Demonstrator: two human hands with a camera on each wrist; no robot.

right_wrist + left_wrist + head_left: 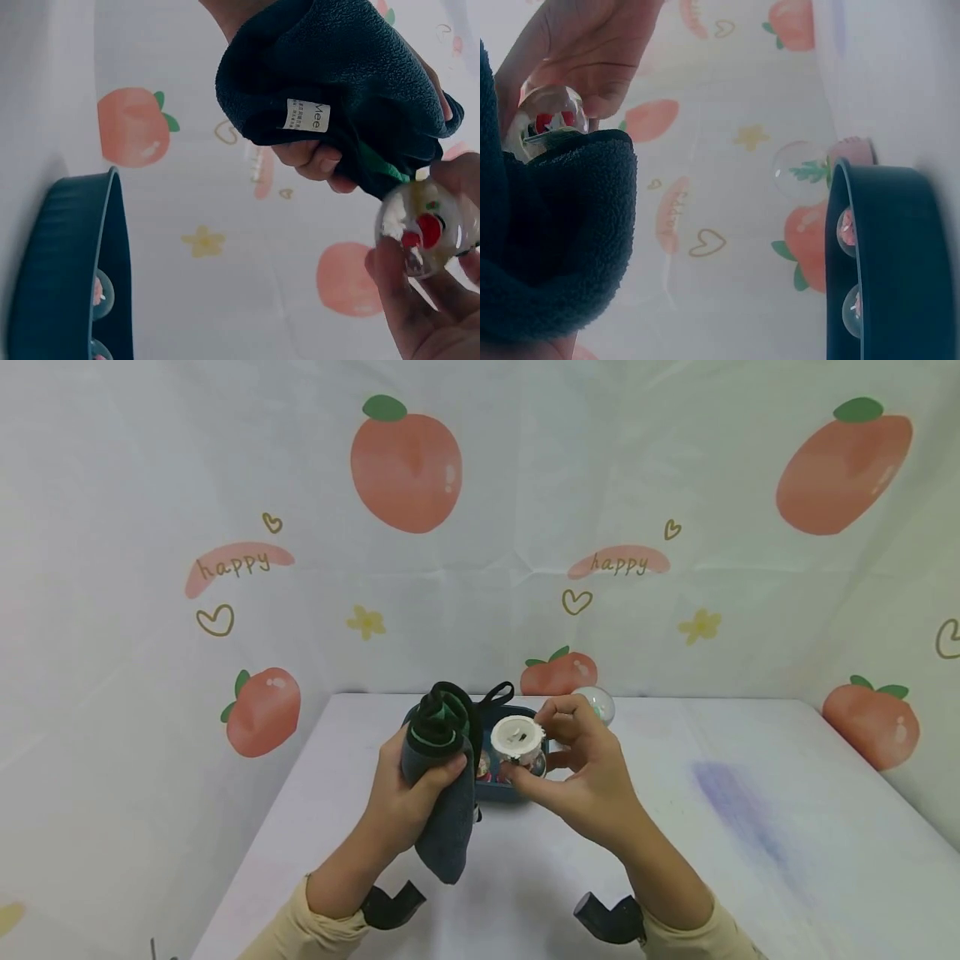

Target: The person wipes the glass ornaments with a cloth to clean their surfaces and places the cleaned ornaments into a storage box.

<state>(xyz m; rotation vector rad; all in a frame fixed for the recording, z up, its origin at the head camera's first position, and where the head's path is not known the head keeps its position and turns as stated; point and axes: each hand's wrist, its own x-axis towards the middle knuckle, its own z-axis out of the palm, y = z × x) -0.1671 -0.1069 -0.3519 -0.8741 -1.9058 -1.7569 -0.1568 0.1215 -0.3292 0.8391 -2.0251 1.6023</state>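
Observation:
My left hand (397, 797) grips a bunched dark blue towel (444, 814) with a black edge, thumb across its front. A white label shows on the towel (337, 75) in the right wrist view. Just to the right, my right hand (596, 777) holds a small snow globe (517, 737) between thumb and fingers, its white underside facing the head camera. Red shapes show inside the clear ball of this snow globe (424, 229) in the right wrist view. Towel and globe are close together; whether they touch cannot be told.
Behind the hands, a dark blue oval basin (498, 793) holds several small globes (853, 309). A larger clear globe (600, 703) with a pink base (853, 151) stands beyond it. The white table (750, 843) ends at a fruit-printed cloth backdrop (480, 610).

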